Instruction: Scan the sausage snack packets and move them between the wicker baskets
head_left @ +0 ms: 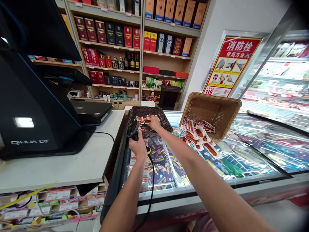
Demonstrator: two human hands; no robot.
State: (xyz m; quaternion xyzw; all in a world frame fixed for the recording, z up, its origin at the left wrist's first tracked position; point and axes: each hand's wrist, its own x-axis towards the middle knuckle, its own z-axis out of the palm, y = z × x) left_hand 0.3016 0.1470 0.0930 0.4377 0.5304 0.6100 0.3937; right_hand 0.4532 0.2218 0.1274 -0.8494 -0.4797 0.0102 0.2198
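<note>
My left hand (138, 146) is wrapped round the handle of a black barcode scanner (132, 129), whose cable hangs down toward me. In my right hand (154, 123) the fingers are closed on a packaged sausage (149, 118), over the dark wicker basket (166, 124). Other wrapped sausages (140, 120) lie in that basket, close to the scanner's head. Right of my hands a tan wicker basket (210, 109) is tipped on its side, with several packaged sausages (200, 132) spilling out of its mouth onto the freezer's glass top.
The glass-topped freezer (154, 161) lies under both baskets. At left a white counter (96, 161) bears a black checkout terminal (36, 112). Shelves (108, 46) with boxed bottles stand behind. A red and yellow sign (233, 64) hangs on the wall, with a lit display fridge (285, 74) at right.
</note>
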